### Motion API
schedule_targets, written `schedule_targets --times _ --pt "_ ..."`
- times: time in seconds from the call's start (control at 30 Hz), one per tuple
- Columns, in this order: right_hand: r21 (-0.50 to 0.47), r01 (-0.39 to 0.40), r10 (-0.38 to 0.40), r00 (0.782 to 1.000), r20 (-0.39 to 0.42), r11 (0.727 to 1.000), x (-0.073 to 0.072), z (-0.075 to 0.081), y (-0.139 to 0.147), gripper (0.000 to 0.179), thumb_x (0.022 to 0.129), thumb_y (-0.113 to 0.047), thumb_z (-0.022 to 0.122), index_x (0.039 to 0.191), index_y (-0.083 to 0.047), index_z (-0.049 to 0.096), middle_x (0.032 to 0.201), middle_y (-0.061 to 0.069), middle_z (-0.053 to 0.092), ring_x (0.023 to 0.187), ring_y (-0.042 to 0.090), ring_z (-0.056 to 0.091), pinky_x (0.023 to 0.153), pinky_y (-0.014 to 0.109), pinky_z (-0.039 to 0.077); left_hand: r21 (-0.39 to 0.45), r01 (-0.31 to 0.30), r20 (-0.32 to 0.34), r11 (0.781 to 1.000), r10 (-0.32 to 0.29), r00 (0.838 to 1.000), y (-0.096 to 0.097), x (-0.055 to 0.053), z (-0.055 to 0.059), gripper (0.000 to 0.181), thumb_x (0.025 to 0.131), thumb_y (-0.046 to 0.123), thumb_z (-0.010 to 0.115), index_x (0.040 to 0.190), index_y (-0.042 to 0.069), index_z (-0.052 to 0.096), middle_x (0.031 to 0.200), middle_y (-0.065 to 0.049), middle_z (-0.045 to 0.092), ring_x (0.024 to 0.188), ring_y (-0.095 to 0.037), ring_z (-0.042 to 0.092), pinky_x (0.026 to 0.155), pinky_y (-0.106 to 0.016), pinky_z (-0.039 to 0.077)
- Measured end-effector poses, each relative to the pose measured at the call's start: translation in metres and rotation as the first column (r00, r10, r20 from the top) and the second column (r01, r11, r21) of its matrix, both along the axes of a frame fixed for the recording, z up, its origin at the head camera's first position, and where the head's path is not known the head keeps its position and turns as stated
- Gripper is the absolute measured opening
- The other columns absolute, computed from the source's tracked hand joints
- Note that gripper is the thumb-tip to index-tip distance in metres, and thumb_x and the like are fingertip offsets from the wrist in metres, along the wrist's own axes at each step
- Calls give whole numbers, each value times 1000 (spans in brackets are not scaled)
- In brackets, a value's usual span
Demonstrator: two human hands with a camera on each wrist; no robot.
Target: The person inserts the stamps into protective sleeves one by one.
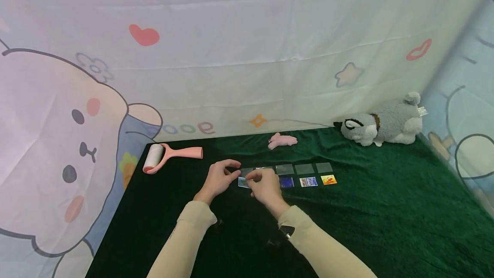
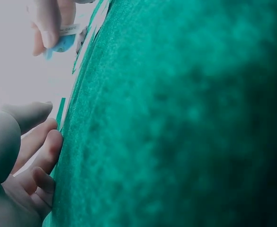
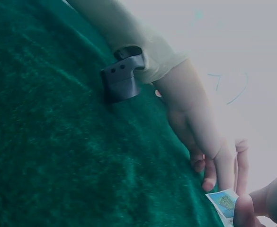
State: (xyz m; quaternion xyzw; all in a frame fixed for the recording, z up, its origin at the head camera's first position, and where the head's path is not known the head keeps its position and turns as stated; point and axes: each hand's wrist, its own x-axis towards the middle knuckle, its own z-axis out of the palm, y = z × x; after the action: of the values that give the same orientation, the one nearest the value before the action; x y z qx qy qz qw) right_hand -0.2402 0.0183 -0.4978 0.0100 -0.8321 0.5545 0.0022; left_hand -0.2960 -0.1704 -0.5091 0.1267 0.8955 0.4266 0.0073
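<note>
My right hand (image 1: pixel 266 185) pinches a small blue-and-green picture card (image 3: pixel 226 202) between thumb and fingers, in front of the leftmost clear sleeve (image 1: pixel 246 171). The same card (image 2: pixel 65 42) appears above my left hand in the left wrist view. Beside that sleeve my left hand (image 1: pixel 218 178) rests on the cloth, fingers loosely bent, thumb and index apart and holding nothing. More clear sleeves (image 1: pixel 304 169) form a row to the right. Below them lie a dark blue card (image 1: pixel 287 182), a blue-and-white card (image 1: pixel 308 182) and a yellow-red card (image 1: pixel 329 179). My right hand hides part of both rows.
Dark green velvet cloth (image 1: pixel 386 209) covers the table. At the back left lies a pink-handled lint roller (image 1: pixel 181 152). A small pink plush toy (image 1: pixel 282 140) is behind the sleeves. A grey plush toy (image 1: pixel 393 123) lies at the back right, against the printed curtain (image 1: pixel 247 55).
</note>
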Motion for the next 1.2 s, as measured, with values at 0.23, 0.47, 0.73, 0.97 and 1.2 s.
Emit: schedule_targets --times 0.23,0.47,0.73,0.97,1.2 --pt "-83 7 -5 1000 16 996 -3 4 7 8 98 -6 72 101 -10 79 103 9 75 58 16 65 57 29 54 -14 35 -7 999 -35 999 1 -1 -1 27 98 16 76 125 14 75 125 -4 73 76 -17 63 71 -34 56" --pt "-110 5 -4 1000 5 994 -3 10 18 8 99 -6 72 101 -9 80 109 11 73 62 17 64 61 30 55 -26 49 12 998 -49 999 4 -3 -3 30 95 17 81 125 15 75 120 -4 73 65 -18 60 64 -33 54" --pt "-102 -23 22 1000 -12 994 3 17 33 7 98 -9 74 99 -12 81 112 5 73 106 26 66 92 47 57 -41 41 13 998 -41 999 5 -3 -3 31 94 17 82 125 14 75 124 -4 73 69 -18 60 66 -33 55" --pt "-122 -59 56 998 -29 991 8 24 43 7 98 -8 74 101 -10 80 112 4 73 104 25 67 96 49 55 -33 41 -1 999 -41 999 5 -4 -4 29 93 15 82 121 14 75 121 -4 73 69 -18 59 66 -32 54" --pt "-134 -79 76 997 -29 988 9 28 50 8 98 -6 73 102 -9 80 108 6 73 93 22 69 80 37 57 -41 19 2 999 -19 1000 5 -5 -4 18 92 14 83 110 15 78 113 -4 70 69 -18 59 64 -32 53"
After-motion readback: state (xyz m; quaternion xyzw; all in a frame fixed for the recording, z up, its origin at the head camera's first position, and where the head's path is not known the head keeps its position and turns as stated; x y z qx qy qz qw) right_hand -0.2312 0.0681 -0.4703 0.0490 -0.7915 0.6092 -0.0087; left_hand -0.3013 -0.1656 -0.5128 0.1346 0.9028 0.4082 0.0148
